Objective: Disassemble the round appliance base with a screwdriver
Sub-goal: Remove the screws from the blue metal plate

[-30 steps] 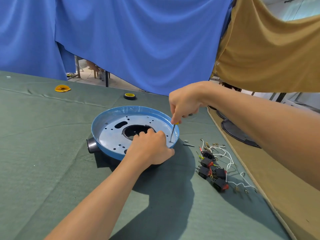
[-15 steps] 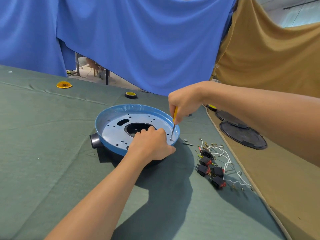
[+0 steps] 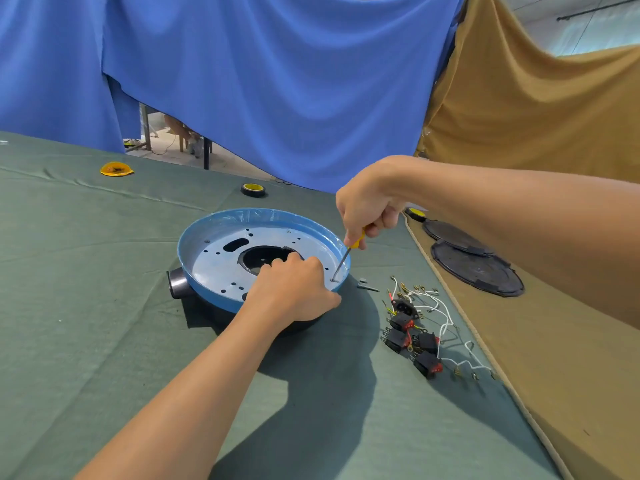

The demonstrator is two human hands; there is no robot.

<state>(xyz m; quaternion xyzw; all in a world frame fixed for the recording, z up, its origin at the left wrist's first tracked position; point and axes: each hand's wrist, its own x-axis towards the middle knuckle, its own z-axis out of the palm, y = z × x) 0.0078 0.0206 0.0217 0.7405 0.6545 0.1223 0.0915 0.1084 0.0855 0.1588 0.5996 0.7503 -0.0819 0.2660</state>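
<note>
Looks like a screw near the rim of the round appliance base (image 3: 214, 268) is being worked on

One base on the green counter (image 3: 86, 306). It's stiff metal and probably light enough to spin, so the left hand (image 3: 294, 292) curls over its near rim. The right hand (image 3: 367, 206) pinches the one screwdriver (image 3: 341, 263), tip on the plate. Two black discs (image 3: 476, 268) and roughly five switches (image 3: 401, 322) sit nearby.
</note>
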